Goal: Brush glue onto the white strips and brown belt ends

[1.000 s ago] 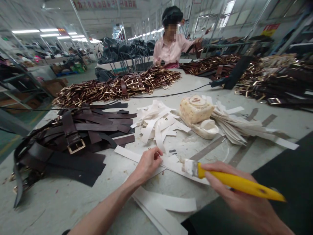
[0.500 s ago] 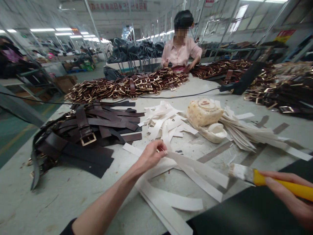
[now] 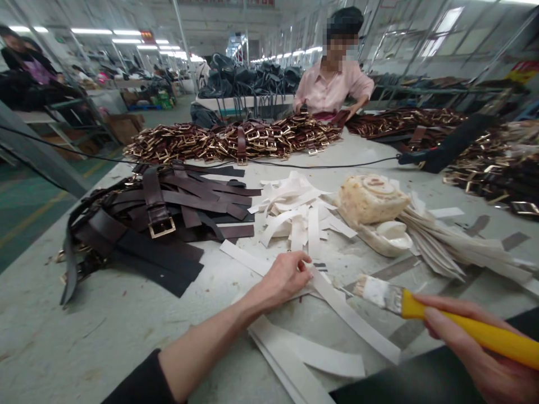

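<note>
My left hand [image 3: 290,275] is closed, thumb and forefinger pinching the near-left end of a white strip [image 3: 357,317]. The strip slants down to the right across the table. My right hand [image 3: 475,348] grips the yellow handle of a paintbrush [image 3: 421,308], whose bristles are coated in white and point left over the strip. Below my left wrist lie more white strips [image 3: 311,350], partly overlapping. Just beyond my left hand is a loose heap of white strips [image 3: 295,207].
A crusted pot [image 3: 373,199] stands right of the heap, beside a fan of pale strips [image 3: 442,241]. Dark belts [image 3: 168,202] with buckles lie left. A black cable [image 3: 320,166] crosses the table before piled brown belts [image 3: 236,140]. A co-worker [image 3: 332,84] is behind them.
The brush has moved left, nearer the strip and my left hand. A strip that lay beside the held one is gone from there. The whole view has shifted slightly.
</note>
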Motion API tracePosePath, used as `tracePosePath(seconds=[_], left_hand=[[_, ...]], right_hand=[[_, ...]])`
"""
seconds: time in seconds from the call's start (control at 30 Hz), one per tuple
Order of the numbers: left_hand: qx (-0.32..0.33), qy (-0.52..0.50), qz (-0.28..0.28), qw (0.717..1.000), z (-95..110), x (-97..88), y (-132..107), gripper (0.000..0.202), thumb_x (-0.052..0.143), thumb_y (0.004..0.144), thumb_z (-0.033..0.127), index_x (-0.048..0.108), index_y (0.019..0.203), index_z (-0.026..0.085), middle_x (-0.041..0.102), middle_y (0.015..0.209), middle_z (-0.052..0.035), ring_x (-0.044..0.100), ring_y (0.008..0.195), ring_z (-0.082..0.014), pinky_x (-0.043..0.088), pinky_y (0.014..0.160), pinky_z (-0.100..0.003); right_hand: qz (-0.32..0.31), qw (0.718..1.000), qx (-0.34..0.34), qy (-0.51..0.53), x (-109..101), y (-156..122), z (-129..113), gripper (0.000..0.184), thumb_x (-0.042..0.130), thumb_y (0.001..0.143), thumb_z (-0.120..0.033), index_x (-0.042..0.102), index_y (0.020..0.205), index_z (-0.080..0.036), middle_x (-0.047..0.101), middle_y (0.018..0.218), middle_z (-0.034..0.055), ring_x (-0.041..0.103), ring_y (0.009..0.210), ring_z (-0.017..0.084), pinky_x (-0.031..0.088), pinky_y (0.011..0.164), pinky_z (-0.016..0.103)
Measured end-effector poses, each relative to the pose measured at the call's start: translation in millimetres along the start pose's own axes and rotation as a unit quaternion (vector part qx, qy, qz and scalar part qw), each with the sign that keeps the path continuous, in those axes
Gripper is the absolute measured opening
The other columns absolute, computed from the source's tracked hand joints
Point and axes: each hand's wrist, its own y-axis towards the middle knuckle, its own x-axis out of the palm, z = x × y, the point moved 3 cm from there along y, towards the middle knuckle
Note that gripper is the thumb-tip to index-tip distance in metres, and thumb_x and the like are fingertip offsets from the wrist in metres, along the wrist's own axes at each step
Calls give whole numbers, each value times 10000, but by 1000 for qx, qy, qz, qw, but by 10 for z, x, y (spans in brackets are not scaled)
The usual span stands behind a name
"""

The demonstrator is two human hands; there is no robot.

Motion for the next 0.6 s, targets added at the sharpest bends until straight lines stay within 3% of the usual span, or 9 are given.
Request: tracePosePath(seconds=[0.07, 0.13, 0.23, 0.3, 0.4, 0.5, 0.6], left_hand=[[-57, -110, -22, 992, -79, 93, 54, 210, 504, 729, 112, 631, 895, 110, 578, 645, -1, 567, 547, -120, 441, 570, -229], [-99, -187, -37, 977, -149, 119, 101, 223, 489, 705, 86, 633, 875, 98, 562, 578, 15, 574, 526, -117, 432, 543, -209], [-107, -244, -63, 962, -225, 100, 119, 239, 515, 649, 74, 659, 839, 88, 589, 575, 13, 576, 532, -108, 434, 552, -192], [-105, -287, -86, 948, -267, 93, 100, 240, 524, 632, 67, 673, 819, 81, 623, 638, 0, 579, 551, -92, 451, 582, -184], [-125, -326, -70, 935, -327, 85, 73, 322, 538, 628, 41, 665, 922, 77, 603, 616, 17, 597, 545, -82, 466, 597, -174], [-131, -294, -37, 946, -338, 82, 72, 431, 542, 649, 24, 624, 1069, 83, 531, 507, 54, 625, 536, -110, 462, 564, -173], [-130, -244, -32, 960, -316, 96, 80, 406, 520, 675, 19, 627, 1062, 73, 555, 492, 35, 649, 569, -140, 473, 571, -189]], right_hand=[[-46, 998, -11, 29, 186, 25, -221, 320, 599, 709, -538, 677, 856, -264, 688, 893, 18, 649, 797, 239, 550, 748, 346], [-52, 997, -8, 65, 389, 49, -414, 286, 583, 744, -500, 684, 854, -257, 684, 890, 12, 643, 784, 203, 536, 777, 301], [-47, 993, -14, 112, 677, 112, -566, 268, 573, 766, -470, 681, 838, -235, 682, 870, 19, 638, 792, 188, 518, 790, 281], [-93, 989, -26, 110, 815, 176, -564, 275, 569, 759, -461, 683, 833, -222, 687, 867, 30, 642, 801, 198, 527, 743, 275], [-155, 986, -18, 60, 846, 273, -465, 288, 559, 731, -473, 686, 816, -228, 695, 836, 33, 651, 760, 210, 535, 648, 273], [-122, 992, -6, 16, 722, 336, -411, 298, 555, 701, -512, 674, 758, -245, 693, 799, 31, 649, 711, 215, 534, 635, 286], [-116, 993, -24, 21, 683, 349, -460, 301, 551, 710, -507, 672, 786, -242, 691, 808, 27, 646, 729, 212, 529, 670, 288]])
